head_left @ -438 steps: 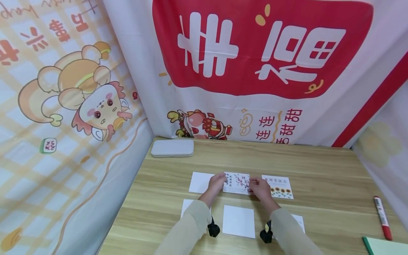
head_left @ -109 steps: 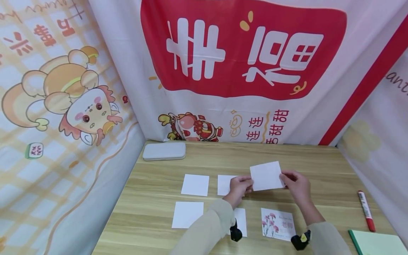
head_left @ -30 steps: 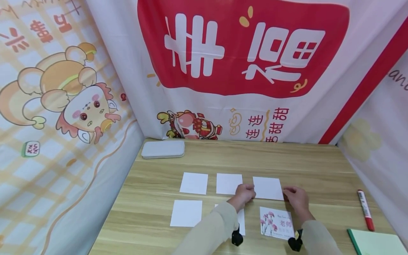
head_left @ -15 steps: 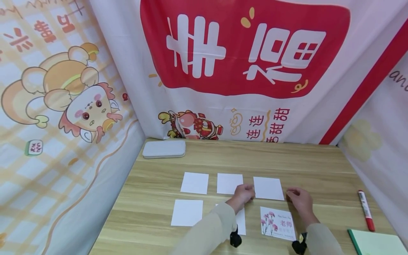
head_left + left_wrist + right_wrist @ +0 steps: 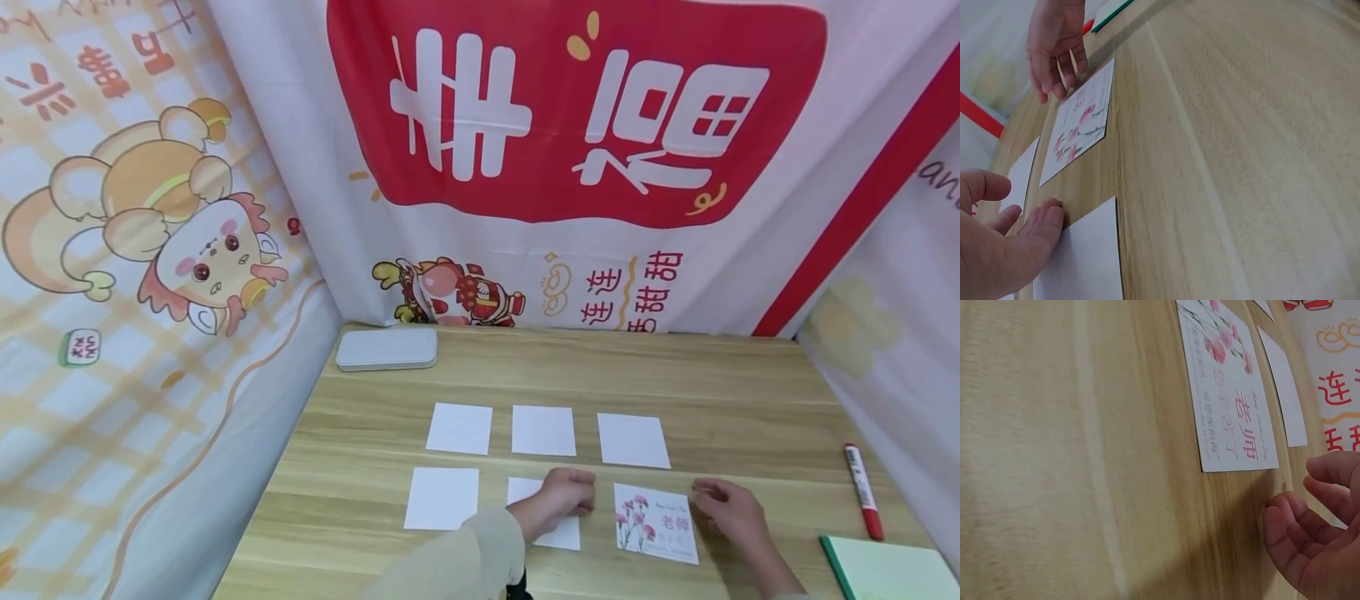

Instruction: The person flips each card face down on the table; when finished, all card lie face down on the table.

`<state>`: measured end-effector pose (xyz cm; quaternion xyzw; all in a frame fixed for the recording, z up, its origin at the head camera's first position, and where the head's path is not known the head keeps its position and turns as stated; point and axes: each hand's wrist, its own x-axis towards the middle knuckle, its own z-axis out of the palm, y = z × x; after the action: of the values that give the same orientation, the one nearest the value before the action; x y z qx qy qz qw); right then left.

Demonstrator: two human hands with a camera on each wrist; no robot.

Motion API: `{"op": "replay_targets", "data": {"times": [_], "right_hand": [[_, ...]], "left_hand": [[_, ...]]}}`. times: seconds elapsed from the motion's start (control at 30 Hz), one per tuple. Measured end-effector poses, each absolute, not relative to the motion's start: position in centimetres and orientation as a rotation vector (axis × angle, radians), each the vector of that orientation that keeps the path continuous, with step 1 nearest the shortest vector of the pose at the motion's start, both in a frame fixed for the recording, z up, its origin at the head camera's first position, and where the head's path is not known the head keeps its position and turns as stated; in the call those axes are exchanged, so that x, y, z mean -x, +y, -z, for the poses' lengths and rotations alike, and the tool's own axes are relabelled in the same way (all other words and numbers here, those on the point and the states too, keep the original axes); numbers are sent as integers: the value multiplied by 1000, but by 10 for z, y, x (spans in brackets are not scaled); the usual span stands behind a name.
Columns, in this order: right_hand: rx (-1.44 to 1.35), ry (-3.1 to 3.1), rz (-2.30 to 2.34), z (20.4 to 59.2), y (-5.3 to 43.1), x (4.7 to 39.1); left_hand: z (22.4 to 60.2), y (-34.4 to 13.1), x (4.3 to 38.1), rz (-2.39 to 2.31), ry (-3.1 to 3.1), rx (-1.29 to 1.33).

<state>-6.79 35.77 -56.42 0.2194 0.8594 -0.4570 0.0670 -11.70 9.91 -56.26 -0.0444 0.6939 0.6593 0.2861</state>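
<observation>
A greeting card with pink flowers and Chinese writing (image 5: 656, 523) lies printed side up at the right of the near row. My left hand (image 5: 558, 498) is just left of it, over the middle near blank card (image 5: 558, 535), fingers loosely bent. To the card's right hovers my right hand (image 5: 731, 512), thumb and fingers apart around nothing. In the left wrist view both the left hand (image 5: 1013, 240) and the right hand (image 5: 1057, 50) hold nothing. The right wrist view has the right hand (image 5: 1319, 531) close to the flower card's short edge (image 5: 1241, 450).
Three blank white cards, left (image 5: 460, 428), middle (image 5: 543, 431) and right (image 5: 633, 441), form the far row. Another blank card (image 5: 442, 498) lies near left. A white tin (image 5: 387, 349) stands at the back left, a red-capped marker (image 5: 862, 492) and a green-edged pad (image 5: 888, 571) at the right.
The far middle and far right cards, earlier printed side up, now show blank faces. After laying the far right card down, both hands have let go and moved nearer, to either side of the flower card.
</observation>
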Motion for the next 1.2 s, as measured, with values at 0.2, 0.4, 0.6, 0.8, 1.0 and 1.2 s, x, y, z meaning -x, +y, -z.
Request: {"op": "replay_targets", "data": {"times": [0.2, 0.4, 0.6, 0.8, 1.0, 1.2], "right_hand": [[-530, 2630, 1296, 556, 344, 56], [-521, 2603, 1298, 552, 325, 55], [-531, 2636, 1259, 552, 318, 55], [-543, 2646, 1242, 555, 317, 56], [-527, 2689, 1170, 554, 315, 56], [-449, 2683, 1189, 547, 308, 54]], "left_hand": [[560, 100, 107, -1801, 1754, 123], [561, 104, 103, -1803, 1703, 140], [559, 106, 101, -1785, 1726, 172], [558, 106, 101, -1779, 1732, 195], [557, 107, 100, -1788, 1723, 202], [557, 109, 102, -1877, 1695, 206]]}}
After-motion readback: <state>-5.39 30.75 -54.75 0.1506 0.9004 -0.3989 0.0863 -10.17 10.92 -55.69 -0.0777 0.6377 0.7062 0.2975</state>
